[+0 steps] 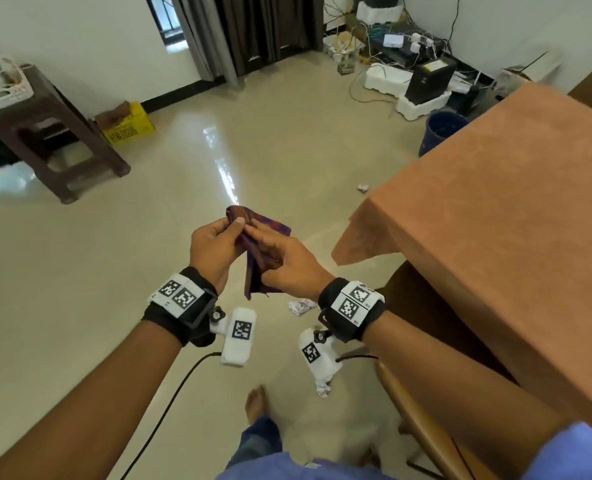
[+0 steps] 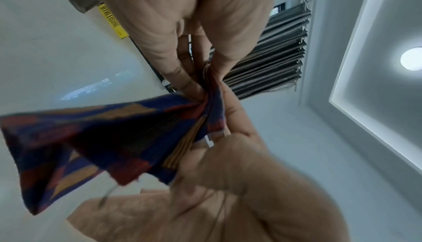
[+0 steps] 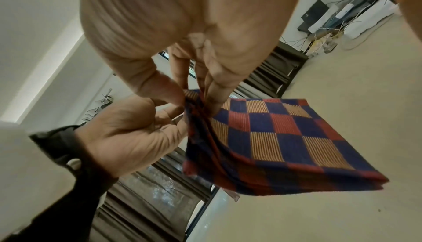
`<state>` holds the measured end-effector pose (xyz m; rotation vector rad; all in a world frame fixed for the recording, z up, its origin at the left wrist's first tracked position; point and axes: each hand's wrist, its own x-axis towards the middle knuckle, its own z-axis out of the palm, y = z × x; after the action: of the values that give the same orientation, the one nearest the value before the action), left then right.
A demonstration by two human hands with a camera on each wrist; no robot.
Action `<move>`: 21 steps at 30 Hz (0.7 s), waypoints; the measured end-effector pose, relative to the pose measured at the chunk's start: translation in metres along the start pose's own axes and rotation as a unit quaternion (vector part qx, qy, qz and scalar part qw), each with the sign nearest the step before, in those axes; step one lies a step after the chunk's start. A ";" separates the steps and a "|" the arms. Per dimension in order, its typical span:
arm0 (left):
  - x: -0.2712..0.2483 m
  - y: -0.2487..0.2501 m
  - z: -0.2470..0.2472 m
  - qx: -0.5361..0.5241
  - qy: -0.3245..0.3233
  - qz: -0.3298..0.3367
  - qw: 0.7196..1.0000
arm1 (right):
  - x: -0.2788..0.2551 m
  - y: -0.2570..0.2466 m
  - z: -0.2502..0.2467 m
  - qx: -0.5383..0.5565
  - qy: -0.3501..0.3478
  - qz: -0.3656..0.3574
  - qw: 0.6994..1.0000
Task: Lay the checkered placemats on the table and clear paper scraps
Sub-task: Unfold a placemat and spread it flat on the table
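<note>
A folded stack of checkered placemats (image 1: 253, 251), blue, red and orange, hangs in the air in front of me, above the floor and left of the table. My left hand (image 1: 215, 244) pinches its upper edge between thumb and fingers. My right hand (image 1: 280, 258) pinches the stack's edge right beside it. The right wrist view shows the placemats (image 3: 269, 137) with the fingers of both hands at one corner. In the left wrist view the placemats (image 2: 109, 137) are bunched at the pinch. Crumpled paper scraps lie on the floor: one (image 1: 301, 305) under my right wrist, one (image 1: 323, 388) near my foot, one (image 1: 363, 188) by the table corner.
The table (image 1: 512, 209) with an orange-brown cloth fills the right side. A wooden chair (image 1: 415, 420) stands tucked under it at lower right. A blue bin (image 1: 441, 131) sits behind the table. A brown stool (image 1: 52, 140) and a yellow box (image 1: 128, 128) are at the left, cables and boxes at the far wall.
</note>
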<state>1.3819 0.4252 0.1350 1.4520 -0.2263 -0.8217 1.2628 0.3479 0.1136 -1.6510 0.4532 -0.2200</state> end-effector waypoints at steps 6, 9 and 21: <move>0.053 0.036 -0.062 -0.057 -0.053 -0.037 0.996 | 0.088 -0.014 0.045 -0.002 0.102 -0.030 0.994; 0.075 0.051 -0.083 0.030 -0.097 -0.020 0.995 | 0.123 -0.022 0.052 0.027 0.120 -0.022 0.992; 0.201 0.065 -0.070 0.306 -0.162 0.079 0.935 | 0.235 -0.007 0.002 0.090 0.187 0.016 0.978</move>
<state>1.5914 0.3507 0.1177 1.8350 -0.9027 -0.8981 1.4768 0.2522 0.0922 -1.4243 0.7215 -0.5377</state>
